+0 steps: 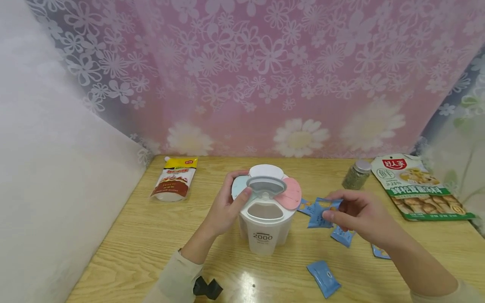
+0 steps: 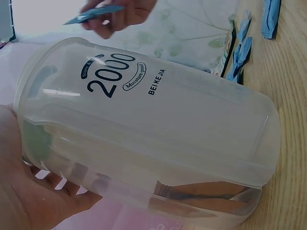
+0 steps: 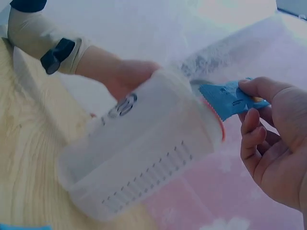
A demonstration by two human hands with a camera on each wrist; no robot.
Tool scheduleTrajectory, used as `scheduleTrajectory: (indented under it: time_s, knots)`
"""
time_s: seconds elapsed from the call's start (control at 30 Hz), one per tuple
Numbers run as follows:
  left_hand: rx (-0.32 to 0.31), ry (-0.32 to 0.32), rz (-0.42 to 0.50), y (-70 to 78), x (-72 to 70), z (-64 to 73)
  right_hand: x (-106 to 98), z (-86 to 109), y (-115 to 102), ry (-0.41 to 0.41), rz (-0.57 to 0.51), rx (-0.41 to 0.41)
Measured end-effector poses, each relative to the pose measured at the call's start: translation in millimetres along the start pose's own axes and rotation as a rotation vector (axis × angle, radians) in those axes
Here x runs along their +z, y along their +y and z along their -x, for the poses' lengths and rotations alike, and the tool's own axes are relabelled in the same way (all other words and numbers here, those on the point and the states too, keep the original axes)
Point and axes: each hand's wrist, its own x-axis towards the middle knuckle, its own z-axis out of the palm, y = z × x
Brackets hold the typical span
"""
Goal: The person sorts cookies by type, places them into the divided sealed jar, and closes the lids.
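A translucent storage canister (image 1: 263, 242), marked 2000, stands on the table with white, pink and pale blue lids. Its front lid (image 1: 267, 185) is flipped up, baring the opening of the compartment below. My left hand (image 1: 221, 212) grips the canister's upper left side, thumb on top by the raised lid. Between thumb and fingers my right hand (image 1: 367, 216) pinches a small blue packet (image 1: 320, 215), held to the right of the canister and apart from its opening. Through the wall in the left wrist view, brown packets (image 2: 201, 196) show inside another compartment.
Several more blue packets (image 1: 324, 278) lie right of the canister, some below my right hand. Behind them stand a glass jar (image 1: 356, 176) of dried herbs and a large green-white pouch (image 1: 420, 189). A spouted brown-yellow pouch (image 1: 175, 180) lies at the back left. A flowered curtain (image 1: 242, 84) hangs behind.
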Motion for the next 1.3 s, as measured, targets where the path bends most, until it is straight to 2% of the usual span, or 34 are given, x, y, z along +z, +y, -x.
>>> scheduleTrajectory:
  time_s: [0.07,0.23,0.37,0.53,0.67,0.77,1.0,1.3]
  knots:
    - [0.001,0.005,-0.006,-0.2,-0.4,-0.6,4.8,-6.4,-8.5,0.028,0.014,-0.02]
    - [-0.002,0.011,-0.017,-1.2,-0.4,-0.6,18.9,-20.9,-26.5,0.102,0.09,0.011]
    - [0.004,0.005,-0.023,-2.1,-0.2,-0.4,29.6,-32.5,-36.9,0.139,0.098,-0.002]
    - [0.023,0.005,-0.034,-1.7,-1.3,-0.5,46.8,-47.2,-44.7,0.11,0.064,-0.113]
    - [0.04,0.002,-0.04,-2.8,-1.6,-0.7,61.8,-55.6,-47.3,0.099,0.127,-0.166]
    - [0.043,-0.004,-0.045,-4.9,-1.0,-0.1,71.3,-57.5,-46.5,0.098,0.181,-0.175]
    - [0.036,-0.019,-0.056,-7.1,-0.5,0.1,80.2,-55.0,-45.4,0.055,0.284,-0.071]
    - [0.037,-0.002,-0.081,-5.1,-0.4,1.2,77.8,-53.4,-42.5,0.036,0.258,-0.054]
